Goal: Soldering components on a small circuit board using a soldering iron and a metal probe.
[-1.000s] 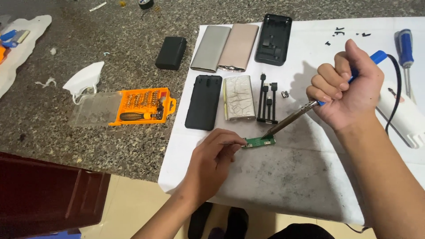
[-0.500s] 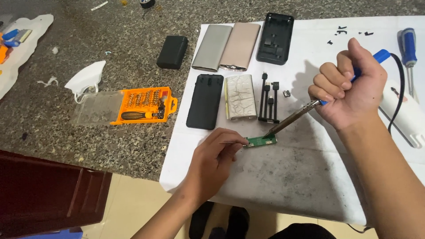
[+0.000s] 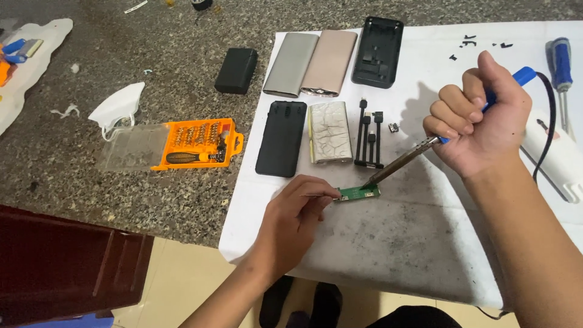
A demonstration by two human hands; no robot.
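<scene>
My left hand (image 3: 296,217) pinches a thin pair of tweezers whose tips press on the left end of a small green circuit board (image 3: 359,193) lying on a white sheet (image 3: 395,255). My right hand (image 3: 480,124) is closed in a fist around a blue-handled soldering iron (image 3: 413,159). Its metal tip slants down and left and touches the board's top edge. A black cable runs from the iron's handle to the right.
On the sheet lie a silver case (image 3: 291,63), a pink case (image 3: 330,62), two black shells (image 3: 378,44) (image 3: 281,138), a wrapped battery pack (image 3: 330,132) and a blue screwdriver (image 3: 561,67). An orange bit set (image 3: 197,143) and a black box (image 3: 236,70) sit on the stone counter.
Both hands hold nearly the same pose. The iron's tip stays on the green board throughout.
</scene>
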